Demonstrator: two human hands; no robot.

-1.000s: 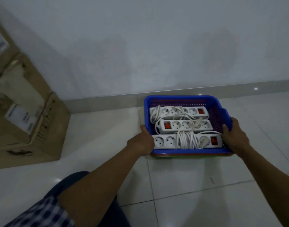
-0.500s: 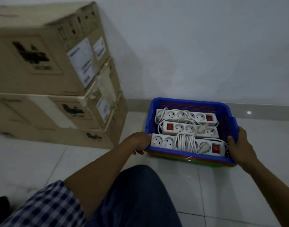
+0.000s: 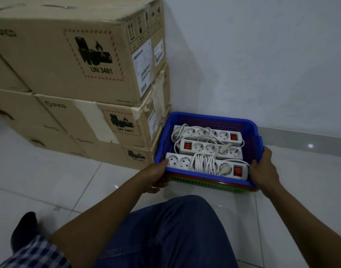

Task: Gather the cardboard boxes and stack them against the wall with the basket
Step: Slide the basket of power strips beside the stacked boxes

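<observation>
The left hand [image 3: 156,176] has its thumb hooked over the near-left corner of the blue plastic mesh basket [image 3: 208,118] and its fingers curled under the rim, while the right hand [image 3: 263,171] wraps the near-right corner, thumb lying along the right wall and fingers clamped round the edge; both grips look firm enough that no change of hold seems needed. The basket (it appears to sit nested in a red and a green one, whose edges show under its near rim) carries three white plastic power strips [image 3: 206,151] with coiled white cords, lying loose, so I would keep it level and move it slowly so nothing slides or tips out. It sits low over the white tiled floor [image 3: 59,175], its left wall just beside the stack of brown cardboard boxes [image 3: 73,60] and its far wall near the pale painted wall [image 3: 262,55]; whether it already rests on the tiles I cannot tell. The step in hand seems to be the final seating: slide it far and left until it meets both the lowest box and the skirting, pushing evenly with both hands so it does not twist. Ease the left fingers out before closing the gap, since they could get pinched between basket and floor, and avoid nudging the boxes out of line.
</observation>
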